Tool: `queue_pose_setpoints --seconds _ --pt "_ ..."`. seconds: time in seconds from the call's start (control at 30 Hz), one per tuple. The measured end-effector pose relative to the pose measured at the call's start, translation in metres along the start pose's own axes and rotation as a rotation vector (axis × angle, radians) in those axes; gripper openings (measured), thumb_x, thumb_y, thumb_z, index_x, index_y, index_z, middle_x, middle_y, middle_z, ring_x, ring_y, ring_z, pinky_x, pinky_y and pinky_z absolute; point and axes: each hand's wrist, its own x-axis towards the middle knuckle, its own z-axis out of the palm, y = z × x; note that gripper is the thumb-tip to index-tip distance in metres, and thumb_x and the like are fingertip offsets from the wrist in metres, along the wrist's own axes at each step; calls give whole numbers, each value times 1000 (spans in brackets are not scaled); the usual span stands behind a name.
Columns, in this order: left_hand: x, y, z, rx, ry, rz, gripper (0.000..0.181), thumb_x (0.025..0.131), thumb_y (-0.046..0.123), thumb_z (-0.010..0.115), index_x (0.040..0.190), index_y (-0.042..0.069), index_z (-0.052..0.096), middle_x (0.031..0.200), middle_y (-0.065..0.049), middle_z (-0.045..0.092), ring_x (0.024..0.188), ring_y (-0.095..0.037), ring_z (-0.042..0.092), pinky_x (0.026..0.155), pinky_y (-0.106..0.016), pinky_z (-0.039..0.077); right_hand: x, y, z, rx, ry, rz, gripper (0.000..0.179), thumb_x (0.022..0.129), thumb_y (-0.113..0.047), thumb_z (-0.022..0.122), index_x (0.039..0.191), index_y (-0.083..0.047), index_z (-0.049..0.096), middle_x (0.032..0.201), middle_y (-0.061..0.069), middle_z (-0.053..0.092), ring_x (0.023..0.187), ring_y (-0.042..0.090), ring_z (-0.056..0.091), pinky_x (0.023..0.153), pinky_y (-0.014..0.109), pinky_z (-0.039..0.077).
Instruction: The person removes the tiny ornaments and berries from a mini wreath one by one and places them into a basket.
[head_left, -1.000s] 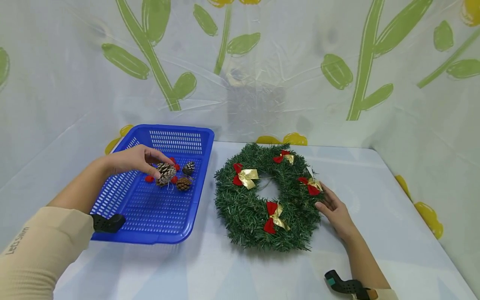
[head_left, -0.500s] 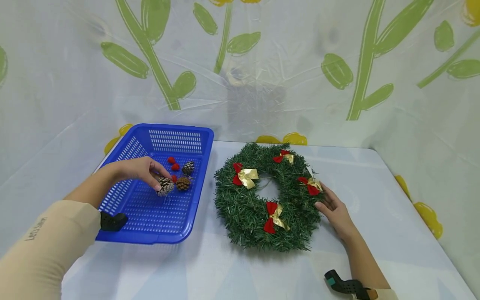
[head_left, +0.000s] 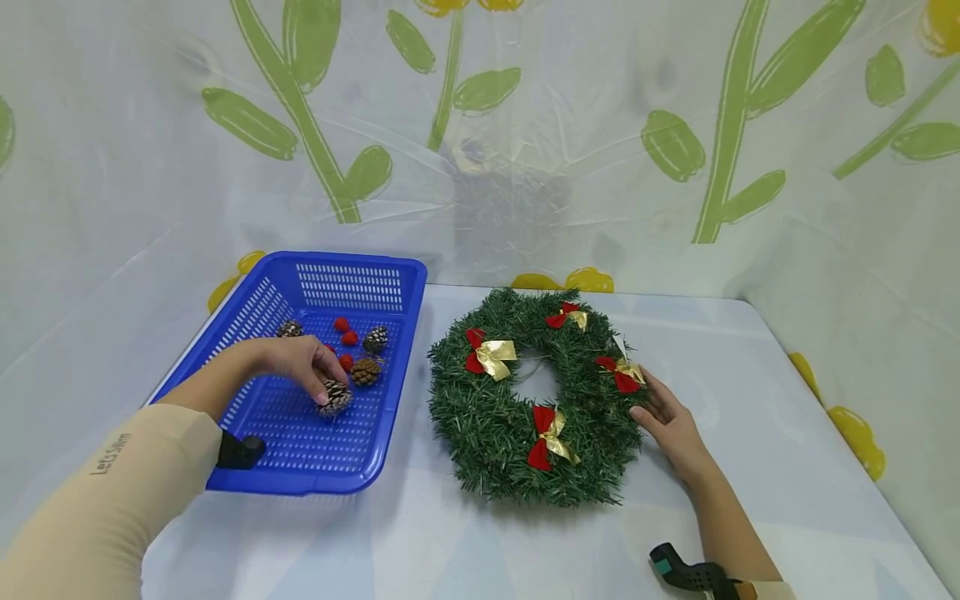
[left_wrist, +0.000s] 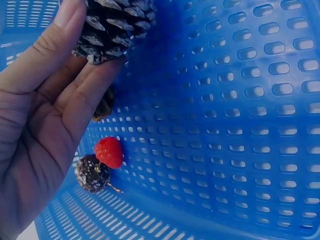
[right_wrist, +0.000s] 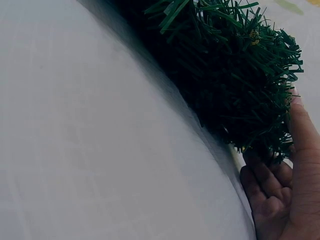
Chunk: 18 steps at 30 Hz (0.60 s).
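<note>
My left hand [head_left: 300, 363] reaches into the blue basket [head_left: 315, 458] and pinches a frosted pine cone [head_left: 334, 398] between thumb and fingers. In the left wrist view the same pine cone [left_wrist: 112, 27] sits at the fingertips of my left hand [left_wrist: 55, 95]. A green wreath [head_left: 495, 417] with red and gold bows lies on the table at the centre. Its right edge is touched by the straight fingers of my right hand [head_left: 667, 421]. The right wrist view shows the wreath [right_wrist: 230, 75] against the fingers [right_wrist: 300, 145].
More pine cones [head_left: 367, 370] and red berries [head_left: 343, 325] lie at the far end of the basket. A red berry [left_wrist: 109, 152] and a dark cone [left_wrist: 92, 173] show behind my left palm. A leaf-patterned sheet [head_left: 525, 142] walls the table at the back and sides.
My left hand has drawn the frosted pine cone toward me, away from the other cones and berries. The right hand has stayed on the wreath.
</note>
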Motion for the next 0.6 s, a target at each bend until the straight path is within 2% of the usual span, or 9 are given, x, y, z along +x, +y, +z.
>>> queue_pose_setpoints --seconds 0.37,0.6 --pt "0 0 -1 -4 1 2 49 75 23 80 117 3 67 117 -11 65 105 -20 58 94 -42 50 1 3 0 -7 10 -7 66 98 -18 53 153 -21 17 155 22 14 138 45 19 90 0 32" --pt "-7 2 -5 -58 14 18 51 77 20 79 121 -2 63 119 -16 64 106 -27 63 92 -40 50 2 3 1 -20 12 -5 67 98 -20 54 153 -21 16 155 21 15 138 45 21 90 0 32"
